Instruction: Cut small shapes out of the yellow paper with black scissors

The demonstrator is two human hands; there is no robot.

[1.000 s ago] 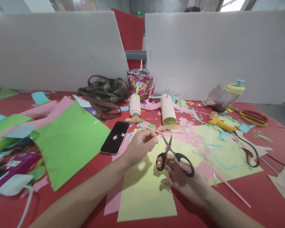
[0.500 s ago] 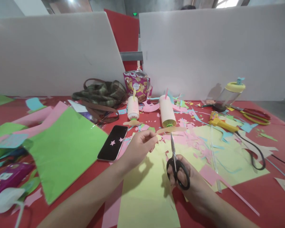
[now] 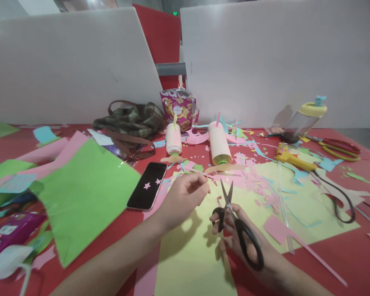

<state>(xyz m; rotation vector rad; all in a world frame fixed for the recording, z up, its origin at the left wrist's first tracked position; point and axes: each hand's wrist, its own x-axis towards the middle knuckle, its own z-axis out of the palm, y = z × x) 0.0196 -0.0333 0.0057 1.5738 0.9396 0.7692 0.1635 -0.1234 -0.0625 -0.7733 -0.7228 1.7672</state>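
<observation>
My left hand (image 3: 188, 193) hovers over the yellow paper (image 3: 194, 259), thumb and fingertips pinched together. Whatever it pinches, if anything, is too small or hidden to make out. My right hand (image 3: 246, 242) holds a pair of black-handled scissors (image 3: 230, 201), fingers through the loops, blades spread and pointing away from me. Just beyond the blades lies an orange curved paper strip (image 3: 225, 168) at the near end of a cream paper tube (image 3: 219, 144). A smaller cream tube (image 3: 174, 139) with a similar strip stands to its left.
A phone (image 3: 147, 185) with pink paper stars on it lies left of my left hand, beside a large green paper sheet (image 3: 86, 197). Pink scraps (image 3: 253, 185) litter the middle. On the right are a yellow glue gun (image 3: 296, 160), its cord, red-handled scissors (image 3: 342, 148) and a clear jar (image 3: 306, 119).
The scissor blades have gone from closed to spread, and my right hand has turned and lowered slightly. My left hand stays pinched, shifted slightly right. The view has moved a little.
</observation>
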